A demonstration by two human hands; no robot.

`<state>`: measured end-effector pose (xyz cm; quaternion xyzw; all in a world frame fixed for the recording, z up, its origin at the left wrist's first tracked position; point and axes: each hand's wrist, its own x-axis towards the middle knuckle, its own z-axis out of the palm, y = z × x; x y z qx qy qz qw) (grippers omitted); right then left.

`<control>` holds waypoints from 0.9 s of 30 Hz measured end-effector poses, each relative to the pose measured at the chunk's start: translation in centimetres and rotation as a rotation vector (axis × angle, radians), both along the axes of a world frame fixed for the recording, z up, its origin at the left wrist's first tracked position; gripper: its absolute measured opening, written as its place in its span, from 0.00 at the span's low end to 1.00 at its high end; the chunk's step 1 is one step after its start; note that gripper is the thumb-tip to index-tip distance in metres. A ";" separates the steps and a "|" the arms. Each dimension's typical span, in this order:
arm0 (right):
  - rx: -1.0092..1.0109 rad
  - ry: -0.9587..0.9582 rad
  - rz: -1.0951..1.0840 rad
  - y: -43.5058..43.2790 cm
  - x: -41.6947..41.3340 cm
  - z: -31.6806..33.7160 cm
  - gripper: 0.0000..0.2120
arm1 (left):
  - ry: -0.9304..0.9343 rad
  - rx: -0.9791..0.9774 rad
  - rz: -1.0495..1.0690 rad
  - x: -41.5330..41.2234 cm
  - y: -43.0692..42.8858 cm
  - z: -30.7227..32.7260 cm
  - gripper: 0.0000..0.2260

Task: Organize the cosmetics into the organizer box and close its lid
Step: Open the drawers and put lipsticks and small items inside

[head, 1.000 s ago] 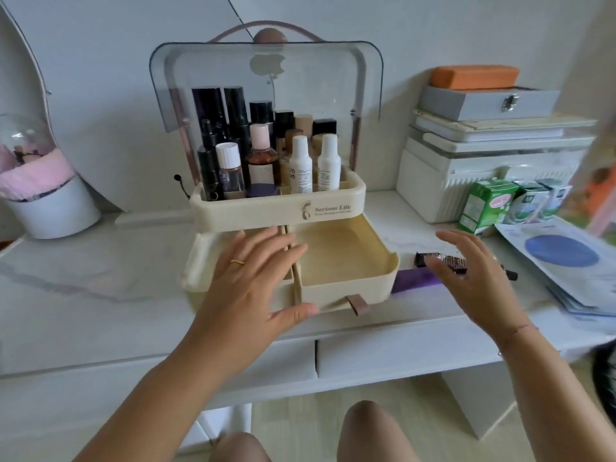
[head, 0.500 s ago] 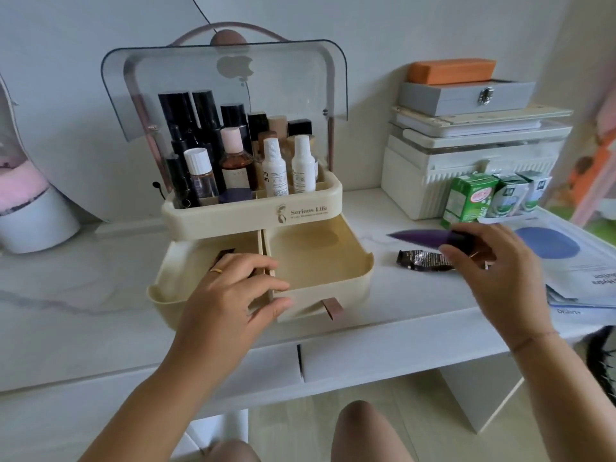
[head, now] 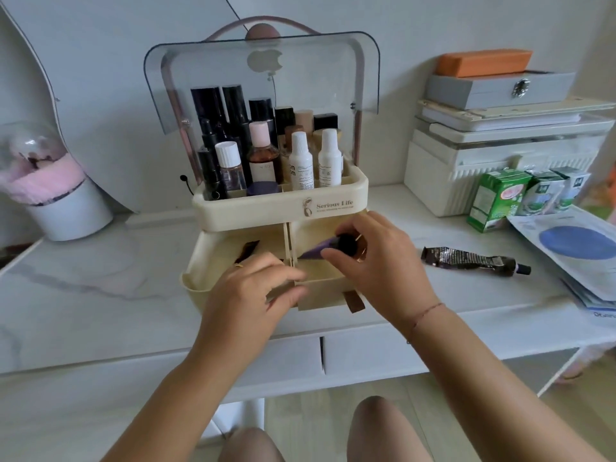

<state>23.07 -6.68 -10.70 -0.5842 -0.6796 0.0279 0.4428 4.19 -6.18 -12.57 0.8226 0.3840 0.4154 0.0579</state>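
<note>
A cream plastic organizer box (head: 280, 208) is standing on the white marble table (head: 100, 295), upright cosmetic bottles (head: 300, 161) sitting in its top tray. The right hand (head: 383, 261) is holding a purple tube (head: 316, 251) over the pulled-out right drawer (head: 320, 288), the left hand (head: 246, 295) gripping the left drawer (head: 213, 248) at its front; a black crinkled tube (head: 466, 260) is lying to the box's right

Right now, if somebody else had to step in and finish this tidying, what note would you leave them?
Right hand holds the purple tube over the open right drawer. Left hand sits at the drawer fronts; grip unclear.
Bottles stand in the organizer box top tray; the left drawer holds a small dark item.
Left: drop in the purple tube, fetch the dark tube from the table, push both drawers in, lower the raised lid.
</note>
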 end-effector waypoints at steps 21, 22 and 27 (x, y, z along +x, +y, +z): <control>-0.343 -0.140 -0.450 -1.2 19.0 -7.2 0.17 | -0.036 0.009 -0.024 0.4 0.1 0.0 0.10; -0.304 -0.125 -0.447 -1.2 19.0 -7.3 0.15 | -0.034 0.008 -0.025 0.4 0.1 0.0 0.10; -0.067 0.119 -0.439 -2.2 16.8 -6.8 0.06 | -0.023 -0.012 -0.010 0.2 -0.1 0.0 0.11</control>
